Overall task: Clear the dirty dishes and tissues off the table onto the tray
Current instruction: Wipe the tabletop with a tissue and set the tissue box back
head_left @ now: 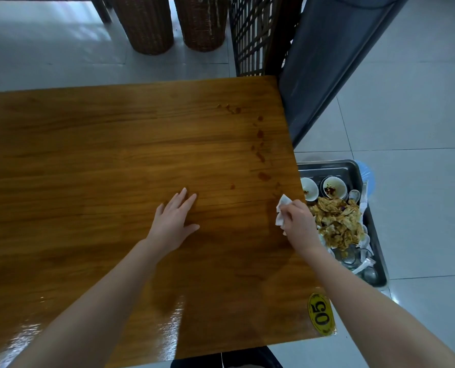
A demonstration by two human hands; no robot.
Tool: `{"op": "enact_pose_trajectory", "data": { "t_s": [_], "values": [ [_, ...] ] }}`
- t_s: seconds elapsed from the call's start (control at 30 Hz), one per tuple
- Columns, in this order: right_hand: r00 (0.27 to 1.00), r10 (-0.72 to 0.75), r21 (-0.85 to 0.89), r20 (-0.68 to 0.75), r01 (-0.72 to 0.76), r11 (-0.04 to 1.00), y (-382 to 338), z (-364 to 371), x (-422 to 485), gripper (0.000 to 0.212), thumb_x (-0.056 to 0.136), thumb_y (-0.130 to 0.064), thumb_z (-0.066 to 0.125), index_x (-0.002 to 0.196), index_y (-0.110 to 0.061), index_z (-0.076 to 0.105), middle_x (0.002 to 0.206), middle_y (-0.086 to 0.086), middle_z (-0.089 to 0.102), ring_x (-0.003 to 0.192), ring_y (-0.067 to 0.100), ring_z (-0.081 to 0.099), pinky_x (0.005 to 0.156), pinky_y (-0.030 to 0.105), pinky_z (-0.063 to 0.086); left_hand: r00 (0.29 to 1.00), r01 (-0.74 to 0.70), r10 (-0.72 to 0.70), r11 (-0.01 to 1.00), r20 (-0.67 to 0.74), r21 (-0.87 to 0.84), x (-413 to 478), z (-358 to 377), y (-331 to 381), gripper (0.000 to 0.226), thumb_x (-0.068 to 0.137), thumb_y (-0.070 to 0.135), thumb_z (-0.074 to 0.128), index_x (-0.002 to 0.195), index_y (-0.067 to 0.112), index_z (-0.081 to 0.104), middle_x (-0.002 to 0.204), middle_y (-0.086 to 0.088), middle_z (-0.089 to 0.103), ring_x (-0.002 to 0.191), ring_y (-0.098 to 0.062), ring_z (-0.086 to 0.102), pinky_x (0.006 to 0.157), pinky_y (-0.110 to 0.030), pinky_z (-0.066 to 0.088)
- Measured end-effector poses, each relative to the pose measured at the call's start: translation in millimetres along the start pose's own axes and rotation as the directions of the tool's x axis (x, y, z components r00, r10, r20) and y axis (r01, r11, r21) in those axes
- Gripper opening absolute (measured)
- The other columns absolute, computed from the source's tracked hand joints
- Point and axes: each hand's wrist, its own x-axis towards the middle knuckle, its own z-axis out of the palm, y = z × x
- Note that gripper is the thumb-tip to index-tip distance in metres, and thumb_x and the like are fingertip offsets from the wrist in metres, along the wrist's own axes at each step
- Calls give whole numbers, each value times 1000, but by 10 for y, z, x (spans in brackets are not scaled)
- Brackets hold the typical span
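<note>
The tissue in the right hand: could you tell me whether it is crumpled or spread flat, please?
Crumpled. The tissue bunches in folds out of the right hand, whose fingers pinch it near the table edge.

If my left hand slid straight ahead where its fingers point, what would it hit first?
Probably nothing solid: the left hand faces bare table, then maybe the sauce drops near the far edge.
</note>
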Motion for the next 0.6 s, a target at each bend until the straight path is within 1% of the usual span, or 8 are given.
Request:
{"op": "enact_pose_trajectory", "data": {
  "t_s": [0.1,0.17,0.2,0.27,0.33,0.43,0.53,0.6],
  "values": [
    [993,91,48,-68,-88,995,-71,64,69,22,92,1,48,90,0,69,78,0,49,75,18,47,59,18,29,1000,10,-10,999,-9,31,109,-74,-13,87,88,36,64,153,30,6,161,3,3,148,-17,3,118,-45,9],
    [986,144,71,-82,-139,988,-118,91,120,24,91,2,46,92,-1,69,81,0,50,78,16,47,61,16,30,1000,11,-11,999,-7,44,183,-130,-25,91,86,37,67,153,30,4,161,3,2,148,-17,2,117,-46,9],
    [987,144,62,-76,-140,988,-152,104,143,24,91,2,46,94,-2,69,84,1,52,81,16,47,63,17,31,1000,12,-12,999,-5,45,216,-150,-30,93,85,37,68,153,30,4,161,3,1,148,-17,2,117,-46,9],
    [994,99,48,-56,-96,994,-271,152,180,21,91,-1,48,96,-2,69,93,5,56,85,13,47,70,18,33,1000,11,-11,999,8,43,266,-172,-29,96,83,39,69,152,31,3,161,3,-1,148,-17,1,117,-46,9],
    [1000,6,40,-14,-6,999,-454,254,191,19,90,-7,51,100,-3,68,98,6,58,87,10,48,75,17,36,1000,2,-4,999,30,41,295,-167,-5,97,83,40,69,152,32,2,161,3,-4,148,-17,-1,117,-46,8],
    [995,-94,63,33,92,994,-673,442,198,17,90,-10,55,102,-6,66,99,4,59,89,10,50,76,18,40,999,4,-5,1000,45,31,336,-163,25,98,82,41,69,152,32,1,161,3,-6,148,-17,-3,117,-46,6],
    [993,-106,113,48,100,989,-653,456,274,15,91,-8,54,99,-11,66,95,-2,55,86,6,47,72,17,43,999,8,-10,999,53,32,417,-238,32,99,82,40,70,152,32,1,161,2,-6,148,-19,-3,117,-47,6],
    [998,-57,114,23,54,992,-517,362,362,17,92,-7,52,98,-11,67,93,-4,54,86,7,48,70,14,39,998,10,-12,999,64,41,493,-309,34,100,81,40,71,152,33,2,161,1,-6,148,-19,-4,117,-48,6]
  ]
}}
